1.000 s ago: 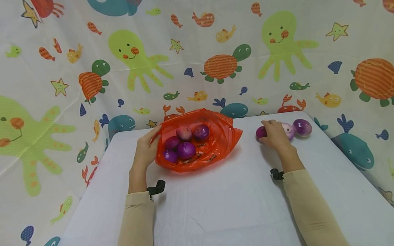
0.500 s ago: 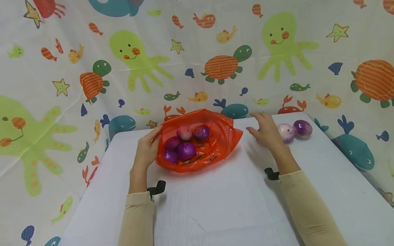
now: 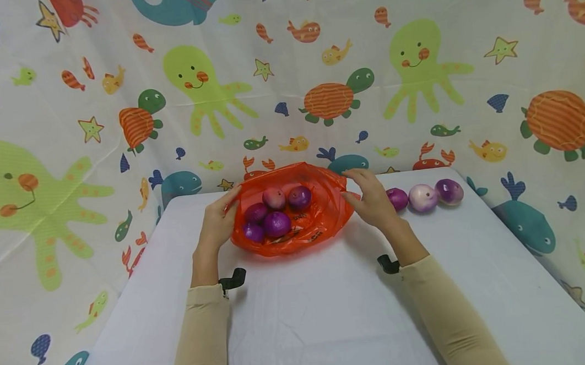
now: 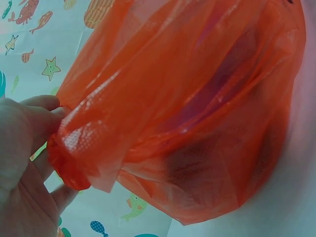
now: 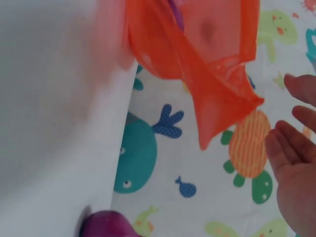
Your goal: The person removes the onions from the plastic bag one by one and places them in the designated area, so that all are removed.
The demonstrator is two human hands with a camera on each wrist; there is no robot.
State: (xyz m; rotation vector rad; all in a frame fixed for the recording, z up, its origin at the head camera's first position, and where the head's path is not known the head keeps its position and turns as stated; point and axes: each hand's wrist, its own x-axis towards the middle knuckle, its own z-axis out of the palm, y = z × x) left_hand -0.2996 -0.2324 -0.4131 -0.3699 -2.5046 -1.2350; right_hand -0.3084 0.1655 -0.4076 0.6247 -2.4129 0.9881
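Observation:
A thin orange-red plastic bag (image 3: 324, 225) lies on the table with its mouth held up. Several red onions (image 3: 277, 223) sit inside it. At the bag's left rim my left hand (image 3: 217, 219) pinches the plastic; in the left wrist view, fingers and thumb of the left hand (image 4: 29, 143) close on a bunched fold. My right hand (image 3: 370, 200) hovers by the bag's right corner, thumb and fingers apart. The right wrist view has that right hand (image 5: 296, 153) with nothing in it, a gap short of the bag's pointed corner (image 5: 222, 108).
To the right of my right hand stand a purple onion (image 3: 397, 199), a paler onion (image 3: 423, 198) and a dark glossy onion (image 3: 449, 192) in a row. A white cloth covers the table (image 3: 309, 314). Behind it hangs a curtain (image 3: 285, 50) printed with sea animals.
My right hand has let go of the purple onion at the row's left end and moved left to the bag's right side. The left hand keeps its hold on the bag.

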